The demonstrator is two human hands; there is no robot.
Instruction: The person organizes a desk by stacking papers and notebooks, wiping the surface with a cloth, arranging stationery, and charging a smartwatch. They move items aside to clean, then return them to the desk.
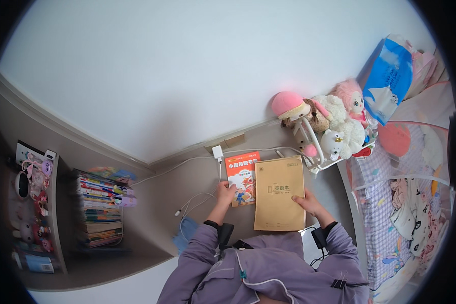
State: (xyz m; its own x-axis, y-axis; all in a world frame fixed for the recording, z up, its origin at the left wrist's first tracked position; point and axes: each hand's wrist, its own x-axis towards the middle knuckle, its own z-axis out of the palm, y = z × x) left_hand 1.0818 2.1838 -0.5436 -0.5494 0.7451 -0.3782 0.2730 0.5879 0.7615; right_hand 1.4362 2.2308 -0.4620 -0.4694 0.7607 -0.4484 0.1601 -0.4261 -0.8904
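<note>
My right hand [306, 201] grips the right edge of a tan paper-covered exercise book [278, 205], thumb on top and fingers out of sight beneath. Its cover bears printed writing. To its left is a red and white illustrated book [240, 171], whose right side lies partly under the tan one. My left hand [227, 193] holds the left edge of this red book, the thumb resting on its cover. Both books are in front of me above a grey-brown desktop.
A white charger plug [217, 152] with cables lies behind the books. A white basket [319, 163] of plush toys, including a pink-hatted doll [288, 104], stands back right. Stacked books [100, 216] fill a left shelf. A blue cloth [186, 232] lies near the front; a bed [380, 212] adjoins the desk.
</note>
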